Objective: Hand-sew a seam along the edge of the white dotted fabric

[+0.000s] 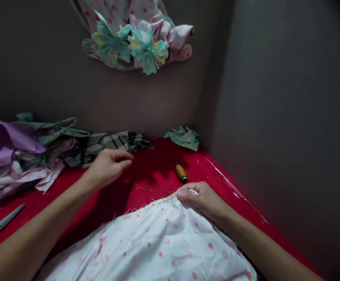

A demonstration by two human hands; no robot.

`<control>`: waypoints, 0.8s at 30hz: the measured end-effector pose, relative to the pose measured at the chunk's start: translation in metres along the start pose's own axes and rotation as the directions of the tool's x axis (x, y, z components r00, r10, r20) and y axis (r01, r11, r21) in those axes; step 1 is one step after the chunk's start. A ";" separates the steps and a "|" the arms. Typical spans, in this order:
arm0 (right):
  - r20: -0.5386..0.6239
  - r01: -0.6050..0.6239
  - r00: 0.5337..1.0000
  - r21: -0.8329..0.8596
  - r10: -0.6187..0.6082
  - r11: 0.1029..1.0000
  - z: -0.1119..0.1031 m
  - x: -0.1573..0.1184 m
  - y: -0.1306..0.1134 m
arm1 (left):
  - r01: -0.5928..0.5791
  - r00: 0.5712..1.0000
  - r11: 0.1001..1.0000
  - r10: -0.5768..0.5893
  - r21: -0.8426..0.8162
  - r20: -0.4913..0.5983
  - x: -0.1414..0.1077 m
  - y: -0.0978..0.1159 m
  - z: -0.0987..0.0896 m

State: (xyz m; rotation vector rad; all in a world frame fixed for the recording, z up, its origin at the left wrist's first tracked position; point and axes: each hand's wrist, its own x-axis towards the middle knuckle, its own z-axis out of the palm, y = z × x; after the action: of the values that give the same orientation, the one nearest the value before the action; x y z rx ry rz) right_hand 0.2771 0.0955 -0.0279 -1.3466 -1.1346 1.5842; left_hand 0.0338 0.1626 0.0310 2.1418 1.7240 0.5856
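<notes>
The white cotton cloth with pink dots (pixel 146 242) lies across the person's lap and comes up to the edge of the red table cover (pixel 208 171). It looks light and very soft, so I think it will fold and slide easily and will not keep any shape alone. Its frayed edge seems fragile, so it is better to take hold a little behind this edge, where the fabric is doubled.

The right hand (pixel 202 201) does this now: its thumb (pixel 184 195) presses on the top of the folded edge, and the cloth seems pinched there, but the other fingers are hidden under it. Just ahead of this grip, some loose yellow threads (pixel 149 190) lie on the red cover. The left hand (pixel 110 168) is above the cover, to the left of the grip, with its fingers close together and curled. I cannot tell if they pinch a thin thread or nothing.

Beyond the grip there is one thread spool (pixel 181 173) and, to the right, one long thin metal pin or needle (pixel 234 188). Far left of the grip is one grey blade-like tool (pixel 1 224), and behind the left hand is a heap of fabric pieces (pixel 6 142). One small mint scrap (pixel 184 137) lies in the corner. Above, on the wall, hangs a dotted cloth with two mint fabric flowers (pixel 131 35).
</notes>
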 end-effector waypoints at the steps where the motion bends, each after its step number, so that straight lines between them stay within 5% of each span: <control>1: 0.000 -0.001 1.000 0.006 0.001 1.000 0.000 0.000 0.000 | -0.049 0.998 0.997 0.052 -0.056 0.038 -0.004 0.011 0.012; 5: 0.016 0.011 1.000 0.035 -0.012 0.999 0.001 0.001 -0.001 | -0.182 0.950 0.899 0.264 -0.398 0.163 -0.023 0.039 0.057; 9: 0.027 0.009 1.000 0.048 -0.010 0.999 0.001 0.000 -0.002 | -0.131 0.917 0.855 0.297 -0.501 0.268 -0.031 0.043 0.076; 12: 0.022 0.016 1.000 0.045 -0.017 0.999 0.000 0.001 0.000 | -0.072 0.955 0.833 0.217 -0.549 0.204 -0.027 0.043 0.064; 14: 0.015 0.019 1.000 0.034 -0.020 0.999 0.000 0.001 0.001 | -0.023 0.994 0.804 0.082 -0.595 0.071 -0.020 0.041 0.046; 16: 0.010 0.015 1.000 0.021 -0.015 1.000 0.000 0.001 0.002 | 0.020 0.991 0.763 -0.102 -0.646 -0.090 -0.012 0.035 0.021; 20: 0.008 0.010 1.000 -0.004 -0.010 1.000 0.000 0.001 0.000 | 0.013 0.873 0.743 -0.335 -0.670 -0.355 0.005 0.007 -0.028; 24: 0.013 0.010 1.000 0.002 -0.010 1.000 0.000 -0.001 -0.001 | 0.043 0.650 0.807 -0.471 -0.590 -0.597 0.019 -0.032 -0.056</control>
State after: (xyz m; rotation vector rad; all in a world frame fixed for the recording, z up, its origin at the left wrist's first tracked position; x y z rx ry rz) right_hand 0.2770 0.0952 -0.0269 -1.3294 -1.1456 1.5891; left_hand -0.0179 0.1875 0.0655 1.2577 1.8581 1.7690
